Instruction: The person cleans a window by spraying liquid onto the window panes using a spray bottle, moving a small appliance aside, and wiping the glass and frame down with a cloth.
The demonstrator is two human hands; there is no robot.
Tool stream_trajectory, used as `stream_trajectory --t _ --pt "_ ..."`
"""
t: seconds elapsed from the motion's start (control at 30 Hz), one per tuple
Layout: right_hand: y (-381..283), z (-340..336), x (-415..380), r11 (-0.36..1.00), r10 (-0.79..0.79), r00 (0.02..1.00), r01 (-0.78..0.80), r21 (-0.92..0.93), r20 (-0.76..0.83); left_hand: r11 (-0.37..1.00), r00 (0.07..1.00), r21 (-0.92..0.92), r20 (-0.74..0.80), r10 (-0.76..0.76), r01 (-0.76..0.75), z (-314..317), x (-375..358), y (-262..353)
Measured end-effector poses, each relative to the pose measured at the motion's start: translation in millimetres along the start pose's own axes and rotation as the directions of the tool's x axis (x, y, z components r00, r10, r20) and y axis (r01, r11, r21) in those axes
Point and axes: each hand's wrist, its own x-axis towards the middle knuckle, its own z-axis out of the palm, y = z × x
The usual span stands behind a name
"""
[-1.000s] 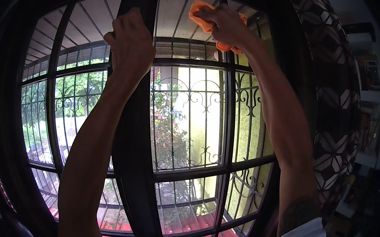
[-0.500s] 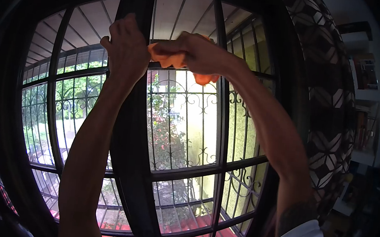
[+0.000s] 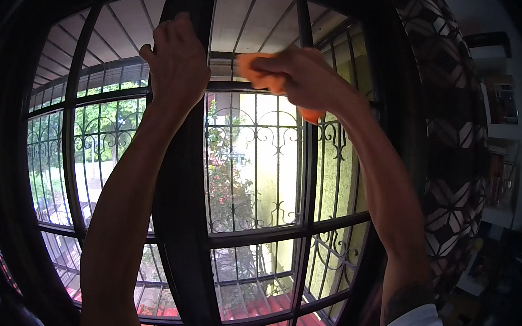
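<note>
My left hand (image 3: 178, 62) is raised against the dark middle post (image 3: 176, 174) of the window. Its fingers point up along the post, and the thumb stands out to the left; the fingertips are partly hidden. My right hand (image 3: 312, 79) is closed around a crumpled orange cloth (image 3: 259, 73). Part of the cloth bunches out ahead of the fingers, and another bit hangs below the palm. This hand is in front of the upper right panes, beside a horizontal bar (image 3: 227, 87). Cloth and hand are slightly blurred.
Dark bars divide the window (image 3: 254, 243) into panes. Outside are a scrolled metal grille (image 3: 258, 128), a flowering bush (image 3: 231, 188) and a yellowish wall (image 3: 333, 169). A patterned curtain (image 3: 453, 198) hangs to the right, with shelves (image 3: 504, 131) beyond it.
My right hand has moved to the right with the orange cloth, away from the middle post. My left hand has stayed nearly where it was on the post.
</note>
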Motion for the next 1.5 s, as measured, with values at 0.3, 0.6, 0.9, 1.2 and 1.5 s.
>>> stream_trajectory --t 0.3,0.6,0.9,1.2,1.5 --pt "28.3 21.9 41.3 0.808 0.171 0.965 -0.253 -0.532 -0.2 1.0 1.0 0.021 0.002 0.012 -0.012 -1.8 -0.5 -0.5" --pt "61.4 -4.0 144.7 0.81 0.348 0.885 -0.45 -0.376 -0.31 1.0 0.999 0.011 0.05 0.02 -0.02 -3.0 1.0 4.0" --pt "2.0 15.5 169.4 0.889 0.22 0.936 -0.309 -0.338 -0.276 1.0 0.997 -0.016 0.079 -0.022 0.023 -8.0 1.5 8.5" --pt "46.6 6.7 148.7 0.823 0.316 0.883 -0.437 -0.362 -0.347 0.995 0.993 -0.088 0.115 -0.031 0.041 -6.4 -0.3 10.2" --pt "28.3 13.8 159.4 0.899 0.13 0.884 -0.296 -0.323 -0.448 0.996 0.993 -0.078 0.119 -0.024 0.034 -9.5 3.0 9.0"
